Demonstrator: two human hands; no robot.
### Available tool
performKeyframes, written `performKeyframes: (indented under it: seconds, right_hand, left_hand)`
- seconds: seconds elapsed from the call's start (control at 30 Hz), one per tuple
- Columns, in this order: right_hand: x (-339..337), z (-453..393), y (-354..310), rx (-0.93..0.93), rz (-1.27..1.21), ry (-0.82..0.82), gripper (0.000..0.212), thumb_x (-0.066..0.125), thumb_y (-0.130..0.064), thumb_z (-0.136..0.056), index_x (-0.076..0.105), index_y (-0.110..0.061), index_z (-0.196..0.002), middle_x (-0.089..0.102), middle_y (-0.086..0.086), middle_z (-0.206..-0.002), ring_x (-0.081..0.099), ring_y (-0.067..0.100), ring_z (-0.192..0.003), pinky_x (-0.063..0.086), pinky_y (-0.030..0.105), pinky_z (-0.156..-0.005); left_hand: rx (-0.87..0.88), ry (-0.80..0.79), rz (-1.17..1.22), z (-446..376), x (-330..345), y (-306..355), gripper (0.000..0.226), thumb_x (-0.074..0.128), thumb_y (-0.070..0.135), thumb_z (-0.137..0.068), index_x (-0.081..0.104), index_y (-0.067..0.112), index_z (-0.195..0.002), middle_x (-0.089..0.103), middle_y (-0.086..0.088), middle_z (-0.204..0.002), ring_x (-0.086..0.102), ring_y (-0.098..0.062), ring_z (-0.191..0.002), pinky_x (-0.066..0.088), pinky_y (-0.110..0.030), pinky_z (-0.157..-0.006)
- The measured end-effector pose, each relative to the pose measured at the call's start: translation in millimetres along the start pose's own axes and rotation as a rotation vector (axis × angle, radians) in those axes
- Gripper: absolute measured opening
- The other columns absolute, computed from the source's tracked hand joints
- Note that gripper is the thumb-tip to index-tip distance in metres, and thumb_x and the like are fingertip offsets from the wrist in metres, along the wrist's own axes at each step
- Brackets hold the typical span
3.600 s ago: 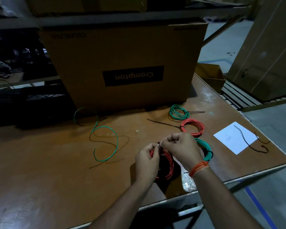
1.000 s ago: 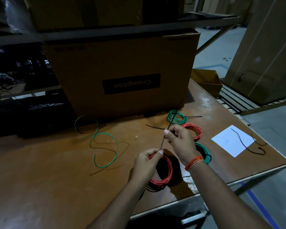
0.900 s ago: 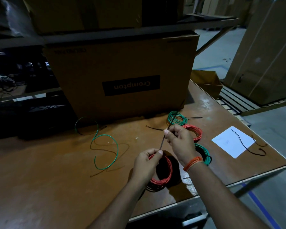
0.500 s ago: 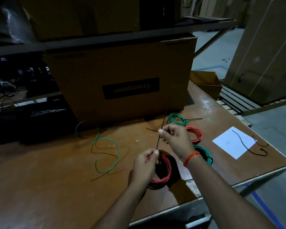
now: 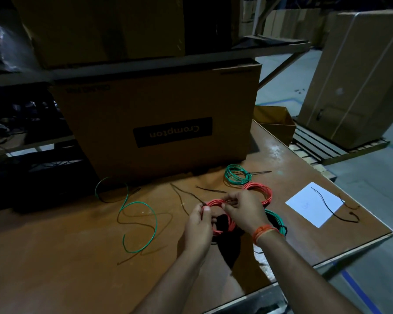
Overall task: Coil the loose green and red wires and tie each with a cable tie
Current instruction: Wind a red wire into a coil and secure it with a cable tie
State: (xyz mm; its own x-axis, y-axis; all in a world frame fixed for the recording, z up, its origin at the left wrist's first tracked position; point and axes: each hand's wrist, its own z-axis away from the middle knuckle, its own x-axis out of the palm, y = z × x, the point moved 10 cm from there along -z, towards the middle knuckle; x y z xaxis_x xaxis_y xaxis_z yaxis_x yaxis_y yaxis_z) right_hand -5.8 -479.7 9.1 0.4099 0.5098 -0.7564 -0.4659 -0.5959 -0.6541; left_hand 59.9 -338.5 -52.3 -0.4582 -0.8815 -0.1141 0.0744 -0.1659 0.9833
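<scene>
Two hands hold one red coil (image 5: 218,217) just above the table (image 5: 55,257), near its front edge. Left hand (image 5: 199,225) pinches the coil's left side, fingers curled round the strands. Right hand (image 5: 244,210) pinches the coil's top, thumb and fingers closed on it. A dark cable tie (image 5: 192,197) trails from the pinch point up and to the left, over the table; its long axis runs from the fingers toward the big carton (image 5: 159,123). Judgement: tie is cinched or nearly so, and the tail lies on the left hand's side, so that hand is nearer to it.

Other items on table:
- loose green wire (image 5: 137,219), uncoiled, well left of the hands, nearer the left hand. Judged the next wire to coil.
- green coil (image 5: 237,174) by the carton, tie tail pointing right.
- second red coil (image 5: 262,191) just behind the right hand.
- another green coil (image 5: 278,220), partly hidden by the right wrist.
- spare tie (image 5: 210,189) beyond the hands.
- white paper (image 5: 309,207) at right with a dark strand (image 5: 327,206) across it.

Hard to make out: tie head and whether it is locked, since fingers cover it. Lighting dim; the coil's lower half merges with shadow.
</scene>
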Motion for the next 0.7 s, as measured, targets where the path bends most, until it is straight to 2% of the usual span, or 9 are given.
performKeyframes:
  seconds: [0.1,0.2,0.3,0.37,0.43,0.53,0.7]
  right_hand:
    - [-7.1,-20.3,-1.0,0.071,0.124,-0.006,0.019,0.068,-0.023,-0.092,0.073,-0.028,-0.11,0.072,-0.003,-0.103,0.066,0.013,-0.098,0.055,0.025,-0.082]
    - [-3.6,-34.5,0.5,0.12,0.176,-0.006,0.015,0.071,-0.026,-0.091,0.075,-0.027,-0.105,0.073,-0.001,-0.102,0.067,0.016,-0.098,0.058,0.03,-0.084]
    - [0.9,-43.3,6.4,0.161,0.177,0.005,0.012,0.073,-0.03,-0.088,0.077,-0.026,-0.099,0.073,0.0,-0.098,0.068,0.017,-0.095,0.06,0.034,-0.083]
    - [6.3,-47.2,7.1,0.16,0.201,-0.045,0.016,0.074,-0.033,-0.087,0.076,-0.025,-0.1,0.073,0.001,-0.098,0.067,0.018,-0.094,0.06,0.033,-0.083]
    - [9.3,-47.7,8.5,0.156,0.224,-0.082,0.022,0.073,-0.037,-0.087,0.074,-0.024,-0.105,0.071,0.001,-0.099,0.066,0.018,-0.096,0.059,0.034,-0.085]
    - [5.3,-43.4,14.7,0.179,0.285,-0.064,0.024,0.07,-0.034,-0.09,0.071,-0.023,-0.112,0.07,0.002,-0.106,0.065,0.019,-0.101,0.058,0.032,-0.086]
    - [10.9,-40.6,15.4,0.214,0.335,-0.097,0.021,0.065,-0.023,-0.095,0.071,-0.018,-0.114,0.069,0.006,-0.111,0.065,0.022,-0.104,0.058,0.034,-0.089]
  left_hand:
    - [0.032,-0.036,-0.194,-14.8,3.0,0.4,0.026,0.049,0.035,-0.103,0.058,0.029,-0.127,0.068,0.007,-0.115,0.066,-0.014,-0.11,0.059,-0.037,-0.089]
    - [0.038,-0.078,-0.388,-30.5,4.3,4.5,0.038,0.056,0.028,-0.101,0.053,0.023,-0.139,0.061,0.004,-0.126,0.059,-0.016,-0.118,0.052,-0.038,-0.1]
    - [0.133,-0.085,-0.624,-40.5,6.0,13.3,0.046,0.058,0.036,-0.099,0.05,0.016,-0.14,0.052,-0.002,-0.132,0.051,-0.021,-0.124,0.047,-0.034,-0.103]
    - [0.19,-0.075,-0.732,-43.4,4.8,13.7,0.059,0.059,0.043,-0.096,0.044,0.012,-0.144,0.045,-0.008,-0.141,0.045,-0.027,-0.132,0.044,-0.038,-0.108]
    - [0.2,-0.083,-0.754,-42.1,3.2,8.7,0.07,0.062,0.047,-0.094,0.037,0.013,-0.15,0.039,-0.008,-0.148,0.039,-0.027,-0.138,0.042,-0.04,-0.112]
    - [0.281,-0.05,-0.756,-33.6,1.8,9.4,0.066,0.07,0.043,-0.09,0.044,0.022,-0.147,0.044,0.0,-0.142,0.041,-0.02,-0.133,0.043,-0.032,-0.108]
    - [0.316,0.028,-0.782,-26.6,1.6,11.6,0.064,0.072,0.041,-0.09,0.049,0.026,-0.148,0.046,0.002,-0.143,0.039,-0.018,-0.135,0.043,-0.031,-0.109]
